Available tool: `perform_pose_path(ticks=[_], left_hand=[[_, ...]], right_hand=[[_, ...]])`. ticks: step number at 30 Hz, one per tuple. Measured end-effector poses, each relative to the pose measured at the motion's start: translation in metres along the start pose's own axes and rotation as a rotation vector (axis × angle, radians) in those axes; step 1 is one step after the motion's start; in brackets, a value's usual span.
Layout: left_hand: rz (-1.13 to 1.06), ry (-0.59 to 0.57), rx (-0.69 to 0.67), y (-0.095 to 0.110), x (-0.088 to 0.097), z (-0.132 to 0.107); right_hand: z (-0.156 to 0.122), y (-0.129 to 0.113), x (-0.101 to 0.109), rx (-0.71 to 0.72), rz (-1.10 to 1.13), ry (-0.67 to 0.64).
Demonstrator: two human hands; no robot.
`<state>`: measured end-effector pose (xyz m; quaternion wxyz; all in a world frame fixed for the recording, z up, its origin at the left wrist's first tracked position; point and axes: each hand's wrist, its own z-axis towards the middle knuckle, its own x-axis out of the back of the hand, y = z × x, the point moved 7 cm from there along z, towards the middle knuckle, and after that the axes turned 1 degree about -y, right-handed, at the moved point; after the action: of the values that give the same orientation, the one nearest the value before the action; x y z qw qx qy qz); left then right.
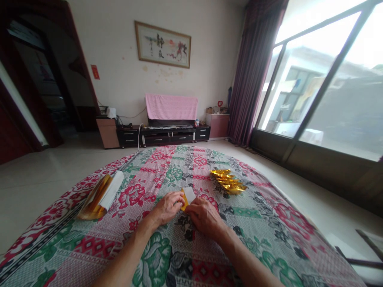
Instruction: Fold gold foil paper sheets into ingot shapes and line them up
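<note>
Foil paper sheet (189, 194), gold and white surfaces showing, held mid-table over floral tablecloth (131, 195). Left hand (169, 207): fingers pinched together on its left edge. Right hand (205, 214): fingers closed on its near-right edge. Best practice: match edges before pressing any crease; foil probably marks permanently. Count: one sheet, one paper stack (103, 194) at left; several folded gold pieces (229, 184) at right, overlapping, number unclear.

From far away I look at a left hand (166, 208) and a right hand (206, 218), both bare. The left forearm (128, 249) and the right forearm (247, 255) are bare too, as far as my view reaches. Each one is narrow at the wrist (156, 218) and looks wider toward the lower edge. The fingernails are too small for me to judge.
</note>
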<state>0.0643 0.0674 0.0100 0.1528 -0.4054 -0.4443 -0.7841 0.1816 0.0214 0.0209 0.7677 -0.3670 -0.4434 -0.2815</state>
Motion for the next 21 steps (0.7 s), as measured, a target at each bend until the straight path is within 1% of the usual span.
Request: perform_pose_path(ticks=[5, 12, 21], left_hand=[[-0.011, -0.025, 0.017, -0.006, -0.001, -0.001], [-0.032, 0.032, -0.005, -0.003, -0.001, 0.002], [-0.048, 0.035, -0.013, -0.007, -0.001, 0.004]], right_hand=[[0.0, -0.002, -0.001, 0.03, -0.014, 0.0], [0.0, -0.008, 0.001, 0.064, -0.08, -0.036], [0.001, -0.011, 0.0, 0.071, -0.149, -0.08]])
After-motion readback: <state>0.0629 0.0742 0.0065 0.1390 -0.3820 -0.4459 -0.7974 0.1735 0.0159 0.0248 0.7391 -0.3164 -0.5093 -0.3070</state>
